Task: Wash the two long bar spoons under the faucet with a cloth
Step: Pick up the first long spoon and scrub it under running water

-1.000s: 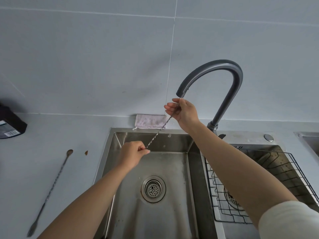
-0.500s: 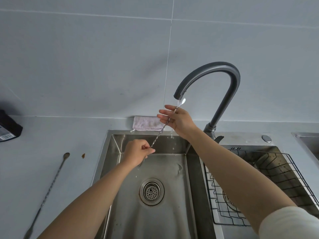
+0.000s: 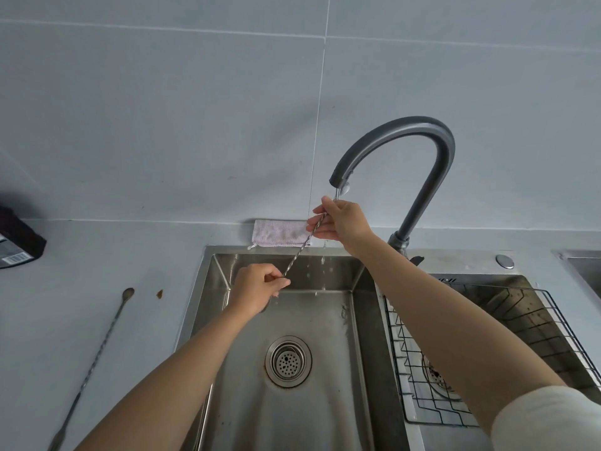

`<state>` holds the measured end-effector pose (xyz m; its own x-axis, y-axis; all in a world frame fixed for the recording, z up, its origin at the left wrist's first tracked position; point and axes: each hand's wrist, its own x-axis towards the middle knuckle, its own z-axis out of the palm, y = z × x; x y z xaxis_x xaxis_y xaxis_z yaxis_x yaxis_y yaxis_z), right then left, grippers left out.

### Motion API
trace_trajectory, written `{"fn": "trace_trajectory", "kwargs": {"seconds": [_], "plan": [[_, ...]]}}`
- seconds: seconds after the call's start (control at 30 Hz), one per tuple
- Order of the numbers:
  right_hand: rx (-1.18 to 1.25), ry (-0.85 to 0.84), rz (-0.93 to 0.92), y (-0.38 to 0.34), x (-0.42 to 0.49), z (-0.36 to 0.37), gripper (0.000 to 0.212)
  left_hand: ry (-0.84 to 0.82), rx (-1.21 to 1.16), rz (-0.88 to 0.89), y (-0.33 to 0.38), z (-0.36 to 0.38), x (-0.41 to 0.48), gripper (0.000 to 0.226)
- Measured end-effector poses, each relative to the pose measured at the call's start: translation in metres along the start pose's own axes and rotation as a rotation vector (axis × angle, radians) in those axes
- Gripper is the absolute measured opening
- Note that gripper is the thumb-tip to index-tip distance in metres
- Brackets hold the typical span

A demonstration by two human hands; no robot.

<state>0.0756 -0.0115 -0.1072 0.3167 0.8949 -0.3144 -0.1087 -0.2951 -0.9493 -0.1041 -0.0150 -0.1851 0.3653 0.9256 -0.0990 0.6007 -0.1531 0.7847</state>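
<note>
A long twisted bar spoon (image 3: pixel 300 252) slants over the steel sink (image 3: pixel 208 288). My left hand (image 3: pixel 258 288) pinches its lower end. My right hand (image 3: pixel 341 222) grips the shaft near the top, and the bowl sits right under the spout of the dark grey faucet (image 3: pixel 422 196). Water runs and drops fall into the basin. A second bar spoon (image 3: pixel 97 356) lies on the counter at the left, bowl end away from me. A pale pink cloth (image 3: pixel 279 234) lies flat behind the sink, against the wall.
A black wire rack (image 3: pixel 487 353) sits in the right basin. A black box (image 3: pixel 18 245) stands at the far left on the counter. A small brown speck (image 3: pixel 159 293) lies near the second spoon. The drain strainer (image 3: pixel 287 361) is in the left basin.
Water has started to run from the faucet. My right hand slid a little down the spoon, so its bowl now shows under the spout. The view shifted slightly.
</note>
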Motion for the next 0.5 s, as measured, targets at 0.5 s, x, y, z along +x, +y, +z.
{"fn": "trace_trajectory", "kwargs": {"seconds": [0.5], "plan": [[0.141,0.082,-0.112,0.0027,-0.0027,-0.0032,0.025,-0.123,-0.076,-0.043,-0.0047,0.0062,-0.0037,0.011]]}}
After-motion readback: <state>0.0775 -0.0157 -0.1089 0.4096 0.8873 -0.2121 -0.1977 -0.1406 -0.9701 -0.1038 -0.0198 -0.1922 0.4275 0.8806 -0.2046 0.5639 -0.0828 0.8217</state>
